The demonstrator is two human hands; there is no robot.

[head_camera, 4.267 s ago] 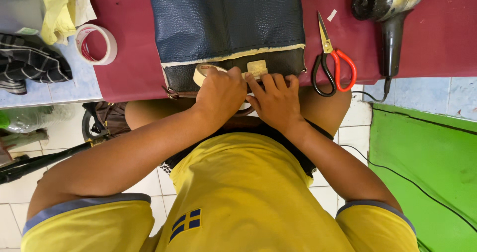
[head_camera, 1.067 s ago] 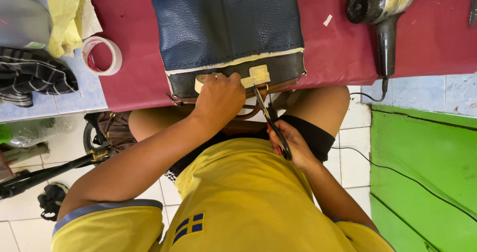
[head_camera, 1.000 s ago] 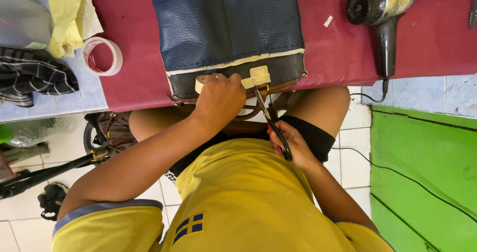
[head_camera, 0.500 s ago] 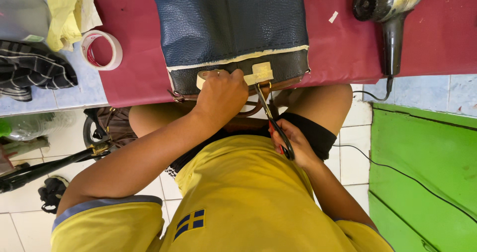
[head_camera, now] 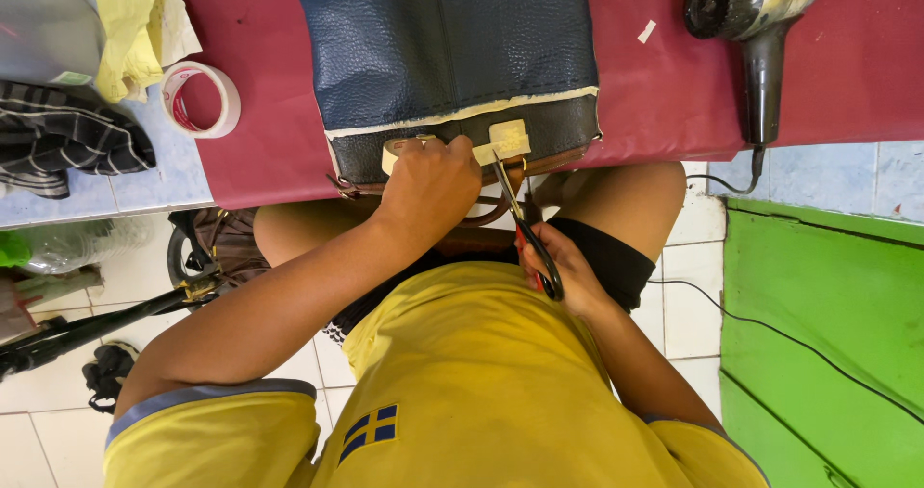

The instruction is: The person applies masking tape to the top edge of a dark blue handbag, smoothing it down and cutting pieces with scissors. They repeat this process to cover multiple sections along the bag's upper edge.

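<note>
The dark blue leather bag (head_camera: 452, 55) lies flat on the red table cover (head_camera: 269, 151), its near edge hanging just over the table's edge toward my lap. Along that edge runs a black band with a strip of cream tape (head_camera: 462, 146) stuck on it. My left hand (head_camera: 433, 185) presses down on the left part of the tape, fingers curled over the band, so the bag sits right under my palm. My right hand (head_camera: 568, 271) is lower, near my thigh, closed around the handles of the scissors (head_camera: 525, 228); the blades point up and reach the tape just right of my left hand. I cannot tell whether the blades are apart. A roll of tape (head_camera: 199, 98) lies to the left on the cover, a heat gun (head_camera: 760, 16) well off to the right.
</note>
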